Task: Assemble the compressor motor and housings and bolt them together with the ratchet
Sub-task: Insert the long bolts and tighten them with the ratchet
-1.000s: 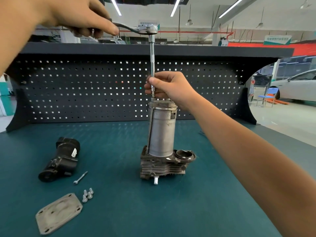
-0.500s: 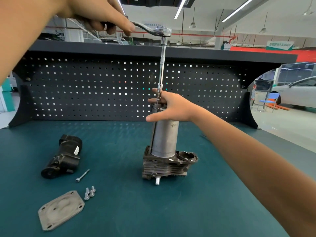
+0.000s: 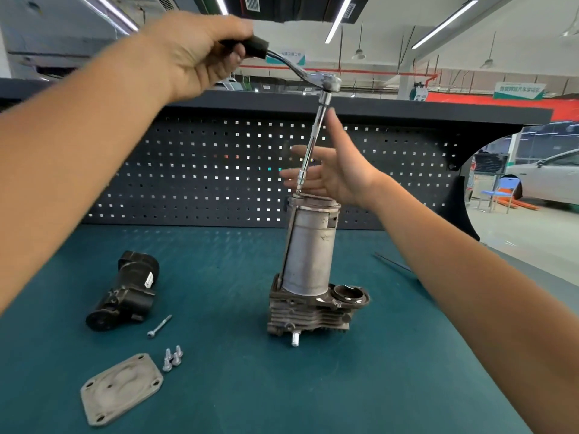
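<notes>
The motor (image 3: pixel 308 249) stood upright in the finned housing (image 3: pixel 310 314) mid-bench on the green mat (image 3: pixel 344 386) — tall, rigid metal, probably heavy and tippy, so best steadied around the can near its top. The left hand (image 3: pixel 200 54) gripped the ratchet (image 3: pixel 313 75) by its black handle, its long extension (image 3: pixel 311 145) leaning onto the motor's top edge. The right hand (image 3: pixel 338 173) was spread behind the extension — fingers straight, grasping nothing.

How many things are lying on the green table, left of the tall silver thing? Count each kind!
Black housing: 1
Long bolt: 1
Short bolts: 3, as far as the tight bunch shows
Flat grey cover plate: 1
Total: 6
</notes>
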